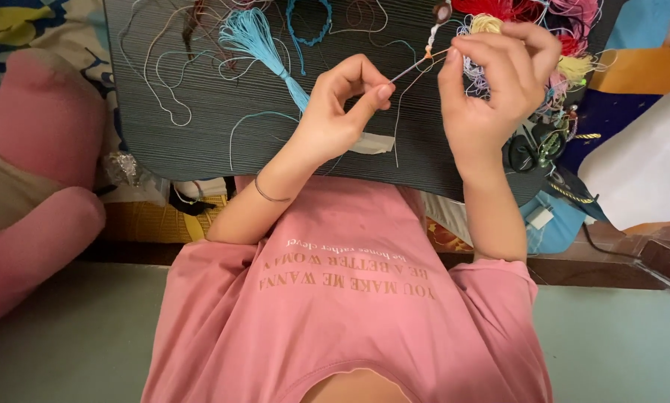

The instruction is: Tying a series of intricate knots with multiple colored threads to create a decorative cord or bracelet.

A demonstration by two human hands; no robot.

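Observation:
My left hand (338, 104) pinches a thin pale thread (413, 69) between thumb and forefinger over a dark grey ribbed board (200, 142). My right hand (499, 78) pinches the other end of the same thread near a small knotted strand with an orange bead (429, 52). The thread runs taut between the two hands. A thin bangle (269, 195) sits on my left wrist. A strip of pale tape (372, 143) lies on the board under my left hand.
A light blue tassel (256, 41) and loose threads lie on the board's far left. Red and yellow thread bundles (544, 15) sit behind my right hand. Dark scissors (536, 145) rest at the board's right edge. A pink plush toy (36, 172) lies at the left.

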